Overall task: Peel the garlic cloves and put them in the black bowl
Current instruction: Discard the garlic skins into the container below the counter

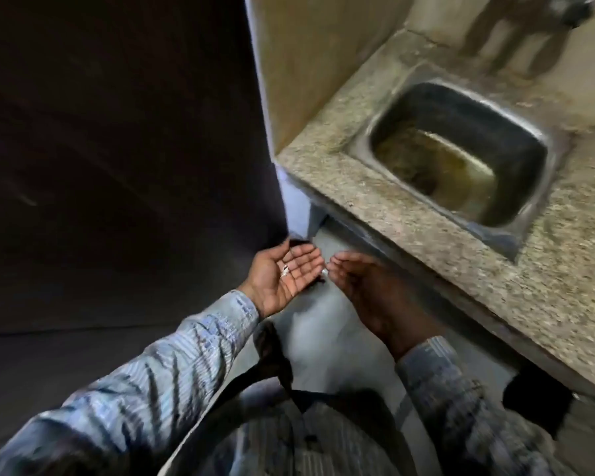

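Observation:
My left hand (285, 274) is held palm up with its fingers straight, below the counter's near edge. A few small white scraps of garlic skin (285, 270) lie on the palm. My right hand (361, 286) is just to its right, back of the hand towards me, fingers loosely bent and close to the left fingertips. A small pale scrap (323, 271) shows between the two hands; whether the right fingers pinch it I cannot tell. No garlic cloves and no black bowl are in view.
A speckled stone counter (392, 207) with a steel sink (457, 156) set in it runs along the right. A dark wall or door (117, 149) fills the left. Grey floor (323, 331) lies below my hands. A dark strap hangs at my chest.

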`<state>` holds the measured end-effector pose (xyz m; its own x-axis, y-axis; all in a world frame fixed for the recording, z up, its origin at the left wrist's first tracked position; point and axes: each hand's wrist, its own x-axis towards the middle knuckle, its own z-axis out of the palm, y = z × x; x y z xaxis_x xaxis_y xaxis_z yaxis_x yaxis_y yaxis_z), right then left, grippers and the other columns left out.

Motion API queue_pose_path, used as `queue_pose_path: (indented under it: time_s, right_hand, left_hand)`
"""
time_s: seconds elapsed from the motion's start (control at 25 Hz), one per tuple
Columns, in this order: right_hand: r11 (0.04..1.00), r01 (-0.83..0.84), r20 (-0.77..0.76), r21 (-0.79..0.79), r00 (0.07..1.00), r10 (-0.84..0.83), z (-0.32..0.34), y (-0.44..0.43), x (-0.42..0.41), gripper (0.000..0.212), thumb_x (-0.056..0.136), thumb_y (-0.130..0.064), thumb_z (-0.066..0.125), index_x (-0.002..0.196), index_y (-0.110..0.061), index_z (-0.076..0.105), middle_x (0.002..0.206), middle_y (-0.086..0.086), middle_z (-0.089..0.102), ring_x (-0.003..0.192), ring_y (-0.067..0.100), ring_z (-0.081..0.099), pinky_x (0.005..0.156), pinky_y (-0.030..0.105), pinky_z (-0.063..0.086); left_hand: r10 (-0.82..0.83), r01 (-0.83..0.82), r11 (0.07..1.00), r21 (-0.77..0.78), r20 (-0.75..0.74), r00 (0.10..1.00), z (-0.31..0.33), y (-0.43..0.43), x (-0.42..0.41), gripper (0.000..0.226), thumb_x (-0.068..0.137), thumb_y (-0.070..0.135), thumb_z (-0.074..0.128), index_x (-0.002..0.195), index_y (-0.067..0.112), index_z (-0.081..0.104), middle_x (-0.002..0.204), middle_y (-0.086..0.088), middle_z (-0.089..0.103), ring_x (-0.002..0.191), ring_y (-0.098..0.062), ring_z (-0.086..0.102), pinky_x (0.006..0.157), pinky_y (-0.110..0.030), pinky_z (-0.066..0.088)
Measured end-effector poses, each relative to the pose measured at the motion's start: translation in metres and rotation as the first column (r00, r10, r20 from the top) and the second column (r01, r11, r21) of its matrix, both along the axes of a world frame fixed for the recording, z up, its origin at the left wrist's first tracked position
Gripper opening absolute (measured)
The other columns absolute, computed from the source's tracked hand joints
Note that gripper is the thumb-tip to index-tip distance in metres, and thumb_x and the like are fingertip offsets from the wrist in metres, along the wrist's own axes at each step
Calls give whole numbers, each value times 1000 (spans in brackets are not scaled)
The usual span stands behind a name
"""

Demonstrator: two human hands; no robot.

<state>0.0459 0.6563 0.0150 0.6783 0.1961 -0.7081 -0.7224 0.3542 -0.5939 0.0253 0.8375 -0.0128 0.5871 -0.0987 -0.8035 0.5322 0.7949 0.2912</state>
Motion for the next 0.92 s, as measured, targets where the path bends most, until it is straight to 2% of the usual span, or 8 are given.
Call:
queue_pose_path:
  time_s: [0.2,0.36,0.44,0.52,0.64,0.72,0.84,0.92]
  right_hand:
    - [989,-126,-105,-81,987,117,-127,74,56,24,97,2,55,116,11,65,100,23,72,89,28,73,78,32,62]
    - [930,-325,-149,-169,942,302,-291,120,103,31,101,3,45,88,-3,72,77,8,76,75,17,73,71,25,56]
    - [887,-397,-202,-235,913,355,-386,139,115,30,101,3,47,90,-8,72,92,15,78,89,28,76,75,30,54]
    - [817,-463,-222,-345,885,408,-492,148,122,20,100,-2,53,108,-8,70,124,24,69,117,42,65,84,38,53]
    - [684,-513,-239,-519,855,460,-600,148,131,40,109,-28,45,142,-8,56,136,10,61,128,29,57,102,38,44]
    - [639,-454,-94,-621,853,514,-629,143,124,44,110,-41,40,145,-18,54,140,7,60,129,24,55,107,35,43]
    - [463,-402,192,-789,555,809,-657,128,113,37,111,-37,39,141,-26,56,144,-9,58,135,6,51,116,28,37]
    - [441,-429,195,-788,506,840,-650,136,120,33,110,-29,41,134,-20,62,136,-6,64,128,9,57,111,17,38]
  left_hand:
    - [50,-41,997,65,-148,988,-140,54,47,54,108,36,35,108,-5,70,110,-21,74,105,-31,70,104,-43,50]
    - [86,-82,996,27,-177,980,-316,68,83,74,108,51,29,79,-1,71,56,-18,60,53,-28,57,68,-32,50]
    - [43,-49,998,-38,-142,989,-396,69,95,89,106,59,23,112,-19,64,87,-44,60,75,-52,60,63,-31,54]
    - [77,-89,994,-63,-170,982,-479,68,106,86,98,68,31,144,-1,51,129,-35,60,109,-47,65,83,-48,60]
    - [78,-84,996,-5,-314,946,-568,66,112,74,90,74,47,140,22,60,134,-16,66,124,-44,60,104,-67,41]
    - [46,-46,999,7,-321,946,-578,66,114,73,91,75,45,135,21,64,132,-13,68,122,-41,62,104,-66,41]
    - [144,-132,989,64,-253,957,-566,56,121,63,103,62,35,106,11,72,89,-8,77,83,-23,76,82,-34,59]
    - [250,-224,961,162,-164,954,-559,47,126,52,108,47,33,92,11,68,72,-4,73,68,-17,71,69,-24,58]
